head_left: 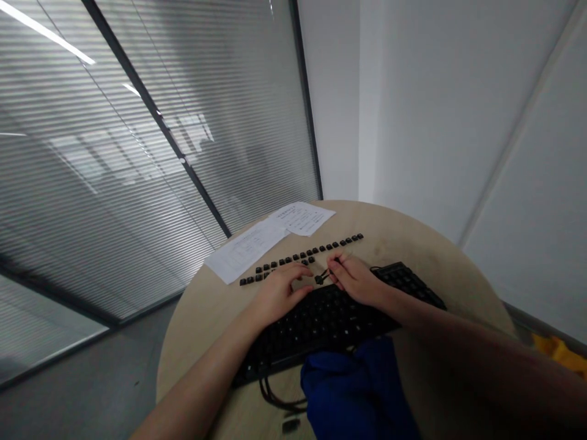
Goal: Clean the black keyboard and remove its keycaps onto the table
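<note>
My right hand [351, 275] pinches a thin black wire tool that looks like a keycap puller [325, 273]. At the tool's lower left end is a small black keycap [318, 280]; I cannot tell whether the wires grip it. Just left of it, my left hand [279, 292] is open, thumb and fingers apart around a gap. Both hands are over the back edge of a black keyboard [321, 321], which lies at a slant on the round table. Beyond the hands, several loose black keycaps [296, 257] lie in two rows, the nearer one partly hidden by my left hand.
Printed paper sheets [257, 241] lie at the far left of the wooden table [413, 235]. Blue cloth [353, 391] covers the near edge, beside a black cable [275, 400] and a small dark object [290, 425]. A glass partition with blinds stands left, a white wall right.
</note>
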Demonstrator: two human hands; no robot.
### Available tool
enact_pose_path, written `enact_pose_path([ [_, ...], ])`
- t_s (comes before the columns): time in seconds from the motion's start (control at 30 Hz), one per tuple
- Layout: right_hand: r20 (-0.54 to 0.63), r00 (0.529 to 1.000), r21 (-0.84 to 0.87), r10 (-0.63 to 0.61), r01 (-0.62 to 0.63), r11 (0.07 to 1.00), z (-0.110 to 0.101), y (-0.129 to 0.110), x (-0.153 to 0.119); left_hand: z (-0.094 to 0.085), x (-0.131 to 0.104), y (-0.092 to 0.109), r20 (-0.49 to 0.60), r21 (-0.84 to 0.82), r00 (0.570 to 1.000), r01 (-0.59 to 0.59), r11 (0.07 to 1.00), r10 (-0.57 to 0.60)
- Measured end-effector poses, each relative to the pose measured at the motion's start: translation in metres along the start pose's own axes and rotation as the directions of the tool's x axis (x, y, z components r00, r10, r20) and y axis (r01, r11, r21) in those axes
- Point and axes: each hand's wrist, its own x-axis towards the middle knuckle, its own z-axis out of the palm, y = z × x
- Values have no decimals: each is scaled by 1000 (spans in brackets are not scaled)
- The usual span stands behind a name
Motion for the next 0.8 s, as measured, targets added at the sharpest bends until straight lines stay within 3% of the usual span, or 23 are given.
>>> enact_pose_path([
  [0.2,7,997,-11,-71,71,997,-8,-16,1,1,21,19,15,3,998,68,998,-68],
  [0.3,21,996,1,-87,87,996,-15,-20,2,-4,31,20,2,-5,997,78,997,-78],
  [0.4,20,996,58,-83,82,995,-23,-19,6,-10,40,13,10,-127,993,116,985,-116],
  [0.5,-104,994,178,-31,49,983,-33,-11,14,-13,49,-4,-6,-302,977,200,932,-212],
  [0.57,-229,973,235,8,47,971,-41,-3,21,-11,58,-18,-26,-326,962,248,912,-271],
  [0.67,-392,920,212,32,56,976,-51,7,26,-1,73,-33,-53,-171,963,254,952,-266],
  [0.8,-476,878,-46,-56,39,998,-58,10,24,21,94,-38,21,232,990,130,964,-139],
])
